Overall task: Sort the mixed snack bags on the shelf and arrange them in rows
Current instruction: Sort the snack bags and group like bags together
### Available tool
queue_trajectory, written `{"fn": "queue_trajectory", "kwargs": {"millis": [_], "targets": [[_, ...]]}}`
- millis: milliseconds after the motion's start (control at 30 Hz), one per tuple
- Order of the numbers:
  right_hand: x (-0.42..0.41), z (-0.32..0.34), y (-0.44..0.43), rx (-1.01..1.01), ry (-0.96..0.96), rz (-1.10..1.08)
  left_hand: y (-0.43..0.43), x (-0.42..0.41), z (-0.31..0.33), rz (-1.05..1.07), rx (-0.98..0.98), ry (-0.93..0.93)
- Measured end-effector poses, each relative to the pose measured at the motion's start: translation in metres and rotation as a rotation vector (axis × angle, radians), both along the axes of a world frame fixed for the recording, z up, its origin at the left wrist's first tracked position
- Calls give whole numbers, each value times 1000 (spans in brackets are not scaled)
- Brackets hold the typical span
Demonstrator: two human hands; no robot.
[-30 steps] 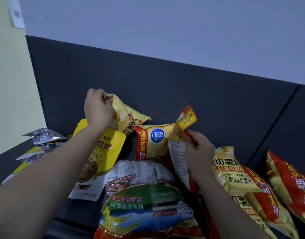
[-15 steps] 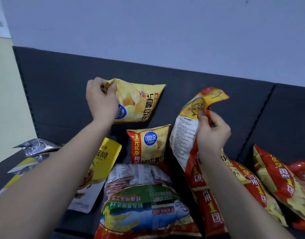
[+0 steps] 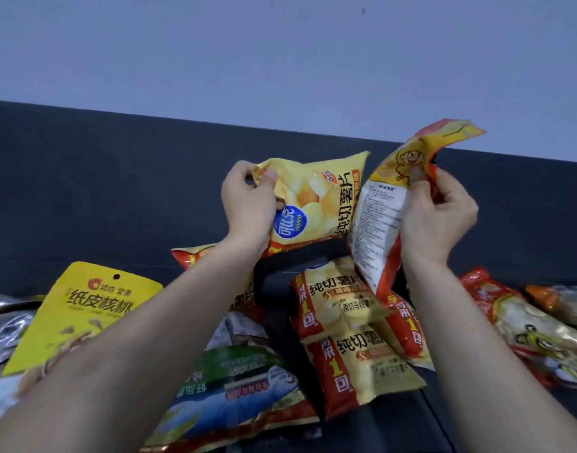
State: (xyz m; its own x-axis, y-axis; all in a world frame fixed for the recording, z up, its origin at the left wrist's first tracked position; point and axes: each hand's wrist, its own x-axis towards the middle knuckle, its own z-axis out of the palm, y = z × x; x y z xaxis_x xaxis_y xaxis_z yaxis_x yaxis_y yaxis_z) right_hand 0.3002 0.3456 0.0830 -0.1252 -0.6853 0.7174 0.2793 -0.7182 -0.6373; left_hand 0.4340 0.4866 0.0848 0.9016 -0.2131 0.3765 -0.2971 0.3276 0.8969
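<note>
Dark shelf — each hand lifts one chip bag.

Dim, bluish light; soft blur throughout

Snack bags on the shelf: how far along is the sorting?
Early. No rows show; at most two matching chip bags overlap near the middle. In hand: left hand grips a yellow chip bag, right hand pinches a red-and-yellow bag. Left: walnut pouch, green bag and the rest lie mixed.
</note>
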Motion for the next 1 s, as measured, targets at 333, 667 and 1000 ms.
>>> {"fn": "queue_trajectory", "kwargs": {"millis": [333, 667, 1000], "targets": [[-80, -13, -106, 28, 24, -42, -113, -69, -36, -208, 105, 406], [-156, -15, -217, -78, 191, -219, -176, -94, -69, 221, 639, -55], [-193, -50, -294, -443, 977, -628, -221, -104, -69, 201, 958, -196]]}}
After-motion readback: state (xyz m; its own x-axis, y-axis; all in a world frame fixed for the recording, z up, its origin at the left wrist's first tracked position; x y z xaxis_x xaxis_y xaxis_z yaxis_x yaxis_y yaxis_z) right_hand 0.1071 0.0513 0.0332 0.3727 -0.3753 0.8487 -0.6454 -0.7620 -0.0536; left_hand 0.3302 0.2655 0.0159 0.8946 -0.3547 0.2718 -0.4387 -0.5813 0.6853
